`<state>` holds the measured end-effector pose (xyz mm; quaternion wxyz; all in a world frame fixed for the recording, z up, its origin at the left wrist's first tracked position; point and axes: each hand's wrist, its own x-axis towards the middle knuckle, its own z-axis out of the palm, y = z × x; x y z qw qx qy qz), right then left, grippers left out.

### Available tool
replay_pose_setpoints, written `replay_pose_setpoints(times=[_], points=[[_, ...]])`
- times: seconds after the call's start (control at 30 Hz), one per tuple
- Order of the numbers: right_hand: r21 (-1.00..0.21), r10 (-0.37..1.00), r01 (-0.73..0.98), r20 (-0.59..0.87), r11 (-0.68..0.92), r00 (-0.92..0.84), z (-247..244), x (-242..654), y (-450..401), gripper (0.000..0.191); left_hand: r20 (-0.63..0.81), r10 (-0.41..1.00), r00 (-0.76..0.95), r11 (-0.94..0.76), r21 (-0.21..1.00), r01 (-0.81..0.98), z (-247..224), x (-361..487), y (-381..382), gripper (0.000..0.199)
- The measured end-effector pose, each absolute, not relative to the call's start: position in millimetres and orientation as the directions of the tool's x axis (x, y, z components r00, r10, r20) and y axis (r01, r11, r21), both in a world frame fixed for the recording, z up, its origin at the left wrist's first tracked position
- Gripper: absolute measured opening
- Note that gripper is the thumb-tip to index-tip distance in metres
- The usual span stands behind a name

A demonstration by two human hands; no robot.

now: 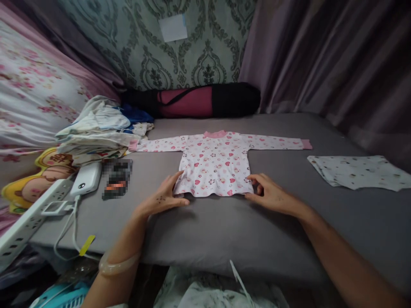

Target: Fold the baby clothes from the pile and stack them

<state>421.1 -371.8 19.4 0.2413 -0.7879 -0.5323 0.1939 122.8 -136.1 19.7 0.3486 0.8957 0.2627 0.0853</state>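
Note:
A child's long-sleeved shirt [213, 164], white with pink hearts and small figures, lies spread flat with its pink collar away from me and both sleeves stretched sideways. At its lower left corner is my left hand [163, 194], the index finger against the side edge and the thumb stretched out below the hem. My right hand [269, 192] touches the lower right corner. Its index finger rests at the side and its thumb near the hem, with a gap between them; the other fingers curl. Neither hand visibly pinches the fabric.
On the right lies a folded pale patterned garment [359, 171]. Piled clothes [96, 124] stand at the left, near a white power bank [86, 177], a blurred-out item [116, 179] and a power strip [30, 226]. A black and maroon bag [192, 102] lies along the wall.

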Motion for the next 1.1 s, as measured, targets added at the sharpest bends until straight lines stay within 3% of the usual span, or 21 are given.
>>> replay_pose_setpoints(times=[0.13, 0.3, 0.5, 0.6, 0.8, 0.97, 1.1], points=[[-0.515, 0.971, 0.831, -0.004, -0.208, 0.241, 23, 409, -375, 0.054, -0.02, 0.532, 0.846, -0.643, 0.641, 0.42, 21, 123, -143, 0.09], [-0.428, 0.978, 0.898, 0.118, -0.107, 0.173, 18, 404, -371, 0.028, 0.096, 0.541, 0.835, -0.71, 0.585, 0.393, 16, 124, -140, 0.054], [-0.221, 0.943, 0.947, 0.185, -0.234, 0.276, 14, 390, -366, 0.027, 0.231, 0.488, 0.842, -0.825, 0.435, 0.36, 8, 127, -143, 0.038], [-0.22, 0.936, 0.943, 0.195, -0.249, 0.293, 7, 390, -364, 0.025, 0.227, 0.499, 0.837, -0.846, 0.337, 0.413, 6, 131, -147, 0.038], [-0.26, 0.943, 0.959, 0.276, -0.114, 0.187, -2, 405, -362, 0.03, 0.28, 0.507, 0.815, -0.86, 0.225, 0.458, 8, 129, -141, 0.042], [-0.328, 0.909, 0.944, 0.397, 0.015, 0.124, 9, 417, -365, 0.037, 0.402, 0.476, 0.782, -0.875, 0.303, 0.377, 15, 118, -127, 0.039], [-0.324, 0.941, 0.942, 0.337, 0.086, 0.03, 12, 425, -368, 0.04, 0.335, 0.416, 0.845, -0.875, 0.4, 0.272, 16, 107, -115, 0.042]])
